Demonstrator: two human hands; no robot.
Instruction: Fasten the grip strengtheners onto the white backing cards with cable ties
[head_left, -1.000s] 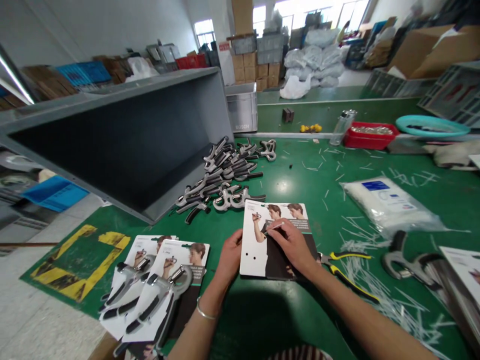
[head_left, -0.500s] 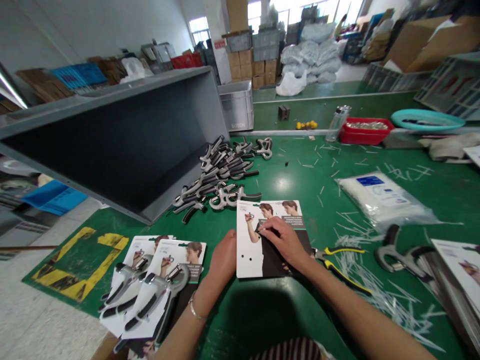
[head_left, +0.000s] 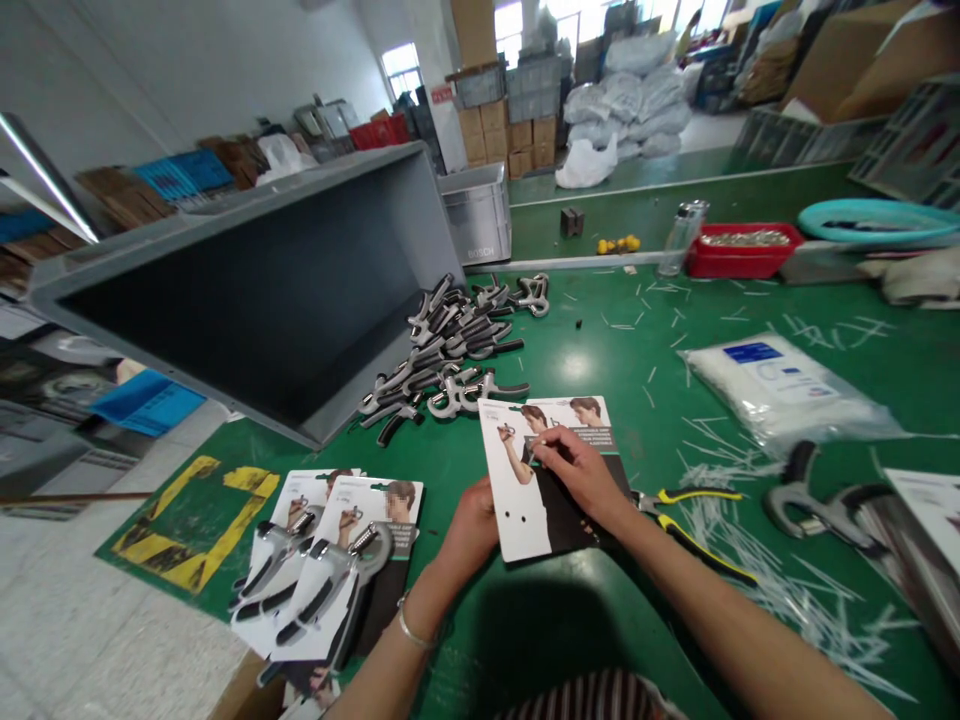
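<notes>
A printed backing card (head_left: 517,520) with small punched holes is tilted slightly above the green bench in front of me. My left hand (head_left: 474,525) grips its left edge, with the fingertips hidden behind it. My right hand (head_left: 581,475) is over the card's front, thumb and forefinger pinched on a thin cable tie (head_left: 533,455) that barely shows. To the left, two cards (head_left: 300,635) carry grey-and-black hand grip strengtheners (head_left: 330,580). Yellow-and-black pliers (head_left: 705,545) lie right of the card, close to my right forearm.
A grey crate (head_left: 247,220) lies on its side, with a pile of hand grips (head_left: 450,340) at its mouth. On the right are a bag of cable ties (head_left: 795,390), scattered clear strips (head_left: 795,590), another hand grip (head_left: 795,510) and a red tray (head_left: 742,260).
The white tie showed across my right fingers earlier and is now mostly hidden by them. The card has tilted a little, and my left hand remains at its edge.
</notes>
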